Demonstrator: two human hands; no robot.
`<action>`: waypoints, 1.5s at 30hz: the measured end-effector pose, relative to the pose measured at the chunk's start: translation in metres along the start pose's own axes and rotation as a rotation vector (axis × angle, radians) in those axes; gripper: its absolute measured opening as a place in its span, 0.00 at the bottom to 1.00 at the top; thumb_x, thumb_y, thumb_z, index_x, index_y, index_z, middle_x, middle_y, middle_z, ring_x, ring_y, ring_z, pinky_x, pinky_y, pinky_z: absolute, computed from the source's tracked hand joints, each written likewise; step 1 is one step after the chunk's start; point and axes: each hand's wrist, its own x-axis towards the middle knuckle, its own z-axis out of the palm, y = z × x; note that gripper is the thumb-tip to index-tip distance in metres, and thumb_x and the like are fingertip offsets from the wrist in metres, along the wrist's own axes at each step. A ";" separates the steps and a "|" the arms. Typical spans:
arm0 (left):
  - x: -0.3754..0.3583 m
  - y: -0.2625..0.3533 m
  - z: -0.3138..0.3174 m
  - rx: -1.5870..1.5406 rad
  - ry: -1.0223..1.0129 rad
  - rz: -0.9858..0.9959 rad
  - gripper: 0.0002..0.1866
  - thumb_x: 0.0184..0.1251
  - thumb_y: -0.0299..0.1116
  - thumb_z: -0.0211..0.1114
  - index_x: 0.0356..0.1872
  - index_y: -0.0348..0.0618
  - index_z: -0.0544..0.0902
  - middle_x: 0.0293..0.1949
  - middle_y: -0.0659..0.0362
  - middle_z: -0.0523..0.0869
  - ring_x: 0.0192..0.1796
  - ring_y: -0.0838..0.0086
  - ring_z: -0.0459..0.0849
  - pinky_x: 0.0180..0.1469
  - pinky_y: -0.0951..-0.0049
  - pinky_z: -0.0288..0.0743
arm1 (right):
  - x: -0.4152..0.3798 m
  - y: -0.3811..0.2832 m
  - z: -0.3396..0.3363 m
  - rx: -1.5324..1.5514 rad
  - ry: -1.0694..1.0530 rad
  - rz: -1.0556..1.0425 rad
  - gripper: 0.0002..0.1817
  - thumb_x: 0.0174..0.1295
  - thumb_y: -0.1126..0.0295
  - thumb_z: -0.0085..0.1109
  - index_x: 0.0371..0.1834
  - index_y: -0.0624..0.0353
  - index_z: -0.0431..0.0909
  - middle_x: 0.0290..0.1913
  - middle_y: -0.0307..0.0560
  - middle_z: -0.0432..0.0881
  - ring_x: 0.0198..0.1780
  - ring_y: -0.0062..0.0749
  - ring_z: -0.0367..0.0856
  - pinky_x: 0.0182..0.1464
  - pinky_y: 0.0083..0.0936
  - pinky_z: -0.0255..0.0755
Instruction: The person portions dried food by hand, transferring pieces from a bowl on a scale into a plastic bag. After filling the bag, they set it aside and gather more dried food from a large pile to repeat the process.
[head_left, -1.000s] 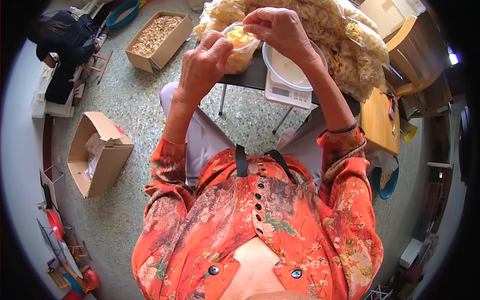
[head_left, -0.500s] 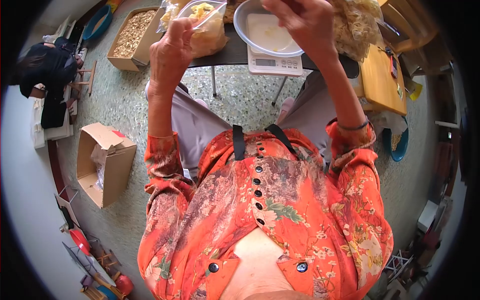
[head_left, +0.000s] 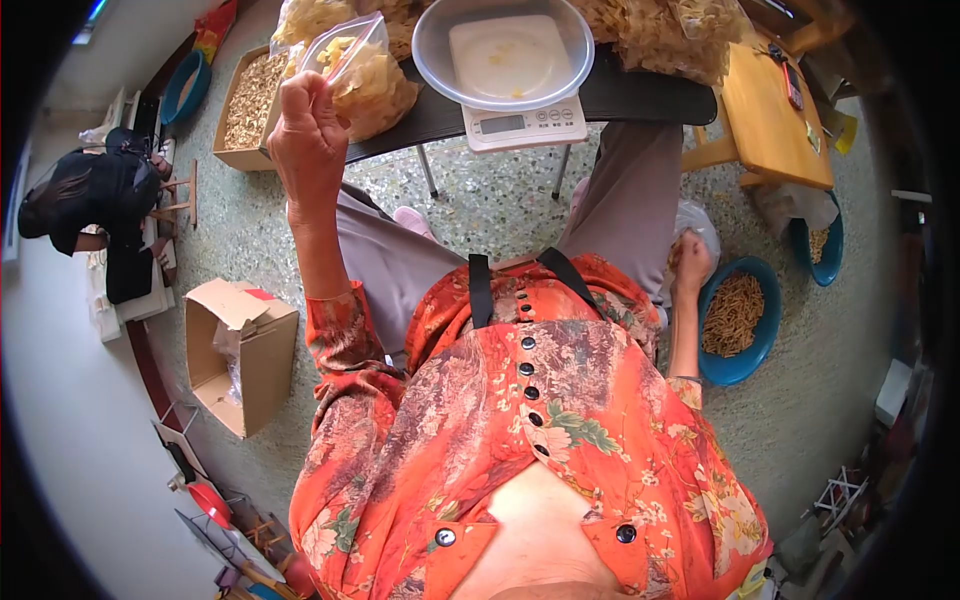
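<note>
My left hand [head_left: 308, 140] is closed on the edge of a clear zip bag [head_left: 368, 85] holding pale yellow pieces, its top partly open. The bag rests at the left end of the black table [head_left: 440, 118]. Beside it, a clear plastic bowl [head_left: 430, 50] with a few yellow bits stands on a white scale [head_left: 548, 125]. Low on the right, next to my thigh, my right hand [head_left: 692, 262] is closed at a clear plastic bag [head_left: 700, 220]; what the fingers grip is too small to tell.
A blue basin [head_left: 768, 335] of brown sticks stands right of my right hand. Left are an open carton [head_left: 265, 350] and a box of brown pieces [head_left: 230, 158]. A person [head_left: 110, 190] in black bends at the far left. A wooden stool [head_left: 755, 140] stands right.
My right hand has moved from above the bowl down to the bag beside my right thigh. My left hand still holds the zip bag. The view has shifted, and the blue basin now shows.
</note>
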 end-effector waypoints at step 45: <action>0.026 -0.049 -0.059 -0.146 -0.169 -0.059 0.09 0.82 0.32 0.61 0.50 0.41 0.71 0.33 0.54 0.86 0.28 0.74 0.87 0.22 0.80 0.76 | 0.067 0.177 -0.038 -0.448 -0.002 0.094 0.39 0.58 0.66 0.71 0.74 0.63 0.69 0.69 0.63 0.76 0.73 0.58 0.72 0.72 0.44 0.69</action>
